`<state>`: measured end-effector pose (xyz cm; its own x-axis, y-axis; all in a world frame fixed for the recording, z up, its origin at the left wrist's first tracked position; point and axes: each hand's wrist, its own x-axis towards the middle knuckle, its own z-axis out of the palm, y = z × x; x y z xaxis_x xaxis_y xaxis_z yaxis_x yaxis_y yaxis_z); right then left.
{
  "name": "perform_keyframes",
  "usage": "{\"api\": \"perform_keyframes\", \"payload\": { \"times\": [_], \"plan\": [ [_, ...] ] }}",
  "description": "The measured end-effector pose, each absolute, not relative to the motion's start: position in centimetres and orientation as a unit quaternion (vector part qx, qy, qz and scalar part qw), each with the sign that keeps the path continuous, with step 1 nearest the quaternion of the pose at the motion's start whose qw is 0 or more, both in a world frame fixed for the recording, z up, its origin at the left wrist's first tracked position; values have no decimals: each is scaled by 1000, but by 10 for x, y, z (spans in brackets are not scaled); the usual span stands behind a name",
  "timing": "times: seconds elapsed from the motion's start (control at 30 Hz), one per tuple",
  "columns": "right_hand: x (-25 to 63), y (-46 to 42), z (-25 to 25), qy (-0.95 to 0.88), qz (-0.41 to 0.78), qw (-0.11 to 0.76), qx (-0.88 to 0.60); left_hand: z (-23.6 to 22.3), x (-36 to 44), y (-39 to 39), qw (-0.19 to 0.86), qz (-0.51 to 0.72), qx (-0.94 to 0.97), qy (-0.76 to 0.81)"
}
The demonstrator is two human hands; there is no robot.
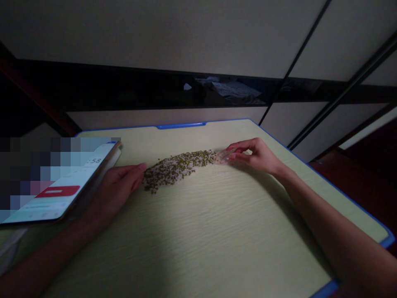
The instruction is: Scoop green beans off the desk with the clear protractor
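A long mixed heap of small green beans and pale grains (176, 167) lies across the middle of the pale table (198, 231). At the heap's left end is my left hand (122, 180), its fingers stretched out and close together against the beans; I see nothing held in it. My right hand (256, 155) grips a small clear plastic container (225, 156) between thumb and fingers. This container is tilted low at the heap's right end, and its exact shape is blurred.
A tablet (66, 190) with a lit screen leans at the left, close to my left forearm. Blue edging (181, 125) runs around the tabletop. Pale cabinet panels (155, 37) rise behind the table, with a dark open shelf holding folded cloth or plastic (232, 89).
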<state>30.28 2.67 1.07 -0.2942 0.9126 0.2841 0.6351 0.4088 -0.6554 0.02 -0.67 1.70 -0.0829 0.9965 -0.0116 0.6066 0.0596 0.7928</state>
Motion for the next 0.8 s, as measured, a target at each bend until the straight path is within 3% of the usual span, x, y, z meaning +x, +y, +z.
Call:
{"api": "perform_keyframes", "payload": {
  "times": [0.8],
  "plan": [
    [299,28,6,-772,202,340,-497,11,-6,-2,315,336,609,646]
  ]
}}
